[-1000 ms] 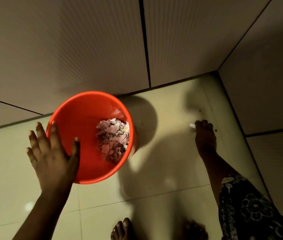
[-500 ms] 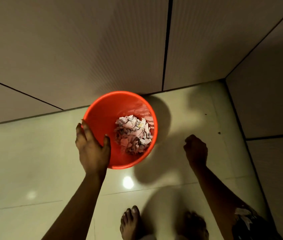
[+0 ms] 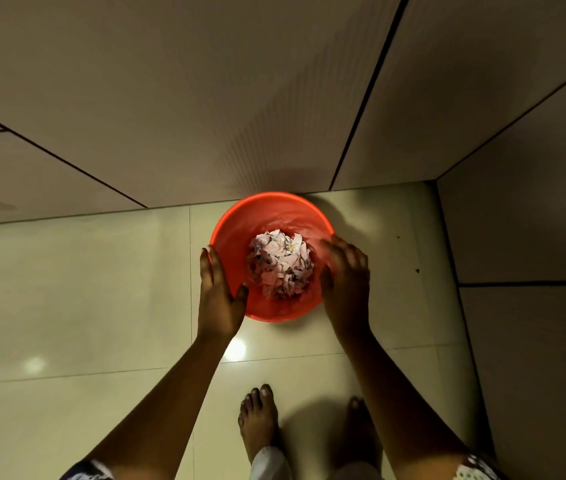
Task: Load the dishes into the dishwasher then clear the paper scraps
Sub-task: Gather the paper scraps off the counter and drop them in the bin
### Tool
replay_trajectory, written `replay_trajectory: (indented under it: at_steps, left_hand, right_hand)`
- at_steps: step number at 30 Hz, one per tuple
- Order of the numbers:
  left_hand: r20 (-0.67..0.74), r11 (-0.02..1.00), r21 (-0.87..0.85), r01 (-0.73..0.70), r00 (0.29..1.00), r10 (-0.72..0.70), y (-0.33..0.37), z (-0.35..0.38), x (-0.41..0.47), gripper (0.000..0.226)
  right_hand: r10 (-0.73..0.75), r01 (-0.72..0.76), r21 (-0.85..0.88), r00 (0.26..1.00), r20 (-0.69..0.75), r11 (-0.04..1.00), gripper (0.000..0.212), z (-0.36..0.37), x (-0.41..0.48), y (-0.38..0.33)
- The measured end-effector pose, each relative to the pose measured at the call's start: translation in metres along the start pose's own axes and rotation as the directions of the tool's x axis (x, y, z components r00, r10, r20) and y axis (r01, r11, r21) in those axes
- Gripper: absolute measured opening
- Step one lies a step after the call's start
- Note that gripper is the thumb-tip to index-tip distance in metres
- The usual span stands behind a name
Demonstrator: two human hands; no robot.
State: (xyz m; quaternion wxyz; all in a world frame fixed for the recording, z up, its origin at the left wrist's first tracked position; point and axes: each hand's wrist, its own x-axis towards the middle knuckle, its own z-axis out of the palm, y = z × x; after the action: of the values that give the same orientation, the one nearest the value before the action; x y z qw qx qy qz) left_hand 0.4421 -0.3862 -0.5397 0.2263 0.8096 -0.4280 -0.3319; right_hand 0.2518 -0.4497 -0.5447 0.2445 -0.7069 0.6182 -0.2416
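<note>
A red plastic bucket [image 3: 271, 199] stands on the pale tiled floor, close against the wall. A heap of pinkish paper scraps [image 3: 280, 265] lies in its bottom. My left hand [image 3: 217, 299] holds the left rim, thumb inside and fingers along the outside. My right hand [image 3: 345, 282] grips the right rim the same way, thumb inside the bucket and slightly blurred. No dishes or dishwasher are in view.
Tiled walls meet in a corner at the right [image 3: 437, 183]. My bare feet [image 3: 257, 420] stand just behind the bucket. A few small dark specks [image 3: 417, 270] lie on the floor to the right. Open floor stretches to the left.
My right hand left the floor near the corner and came onto the bucket's right rim. My left hand closed onto the left rim. The bucket now sits centred in view.
</note>
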Motion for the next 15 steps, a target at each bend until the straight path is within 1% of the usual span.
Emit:
replay_trajectory:
  at_steps: [2, 3, 5, 7, 8, 10, 12, 13, 15]
  left_hand:
    - [0.045, 0.996, 0.087, -0.03, 0.999, 0.026, -0.006, -0.004, -0.004, 0.087]
    - [0.067, 0.989, 0.142, -0.029, 0.998, 0.019, -0.004, -0.008, -0.006, 0.087]
    - [0.096, 0.967, 0.255, 0.01, 0.995, -0.036, 0.005, -0.019, -0.012, 0.084]
    - [0.111, 0.951, 0.31, -0.003, 0.993, -0.033, 0.039, -0.04, -0.027, 0.079]
    - [0.119, 0.96, 0.278, -0.037, 0.993, 0.004, 0.069, -0.055, -0.037, 0.073]
    - [0.151, 0.981, 0.139, -0.136, 0.982, 0.115, 0.134, -0.086, -0.066, 0.06]
    - [0.186, 0.967, -0.007, -0.253, 0.95, 0.25, 0.222, -0.123, -0.098, 0.052]
    - [0.162, 0.939, -0.072, -0.337, 0.925, 0.345, 0.27, -0.14, -0.118, 0.05]
    - [0.082, 0.831, -0.184, -0.525, 0.834, 0.545, 0.347, -0.166, -0.151, 0.05]
  right_hand:
    - [0.116, -0.117, 0.023, 0.993, 0.037, 0.993, 0.049, 0.0, -0.011, 0.005]
    - [0.148, -0.151, 0.039, 0.987, 0.07, 0.988, 0.051, -0.003, -0.013, 0.003]
    - [0.152, -0.156, 0.02, 0.979, 0.138, 0.988, 0.056, -0.018, -0.017, -0.007]
    - [0.144, -0.144, -0.012, 0.982, 0.126, 0.99, 0.056, -0.061, -0.014, -0.03]
    - [0.15, -0.151, -0.005, 0.985, 0.088, 0.989, 0.055, -0.094, -0.008, -0.049]
    - [0.176, -0.177, 0.052, 0.984, 0.031, 0.983, 0.052, -0.169, 0.0, -0.096]
    - [0.179, -0.169, 0.13, 0.981, -0.07, 0.977, 0.046, -0.266, 0.007, -0.148]
    - [0.135, -0.115, 0.131, 0.979, -0.154, 0.985, 0.041, -0.322, 0.007, -0.172]
    - [0.026, -0.004, 0.068, 0.946, -0.324, 0.998, 0.035, -0.414, 0.004, -0.21]
